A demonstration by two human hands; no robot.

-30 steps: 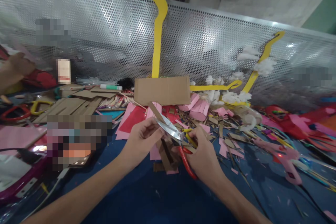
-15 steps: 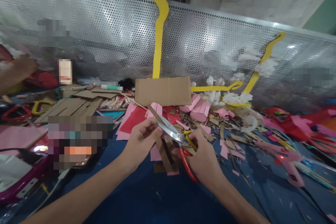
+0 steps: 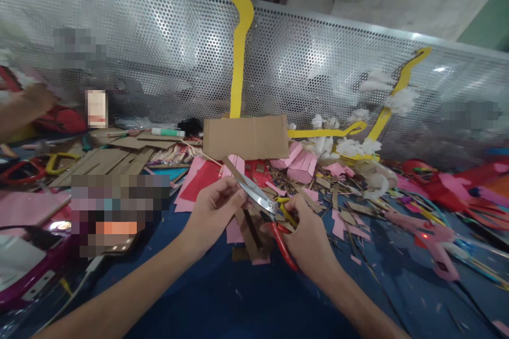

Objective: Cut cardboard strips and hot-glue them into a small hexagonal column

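Note:
My left hand [image 3: 212,211] is closed in a pinch on a narrow brown cardboard strip [image 3: 234,169] that slants up to the left. My right hand [image 3: 308,235] grips scissors [image 3: 265,206] with steel blades and red and yellow handles. The blades meet the strip right beside my left fingertips. Below the hands, cut cardboard strips and pink scraps [image 3: 250,233] lie on the blue table [image 3: 222,296].
A brown cardboard rectangle [image 3: 245,136] stands behind the hands before a perforated metal panel [image 3: 159,58], with yellow hook shapes [image 3: 239,37] and white cotton tufts [image 3: 400,99]. Flat cardboard pieces [image 3: 115,156] lie left, pink and red paper right. Another person's arm [image 3: 22,106] shows far left.
Almost nothing differs: the scissor blades and the strip have shifted very slightly between my hands, which hold the same places.

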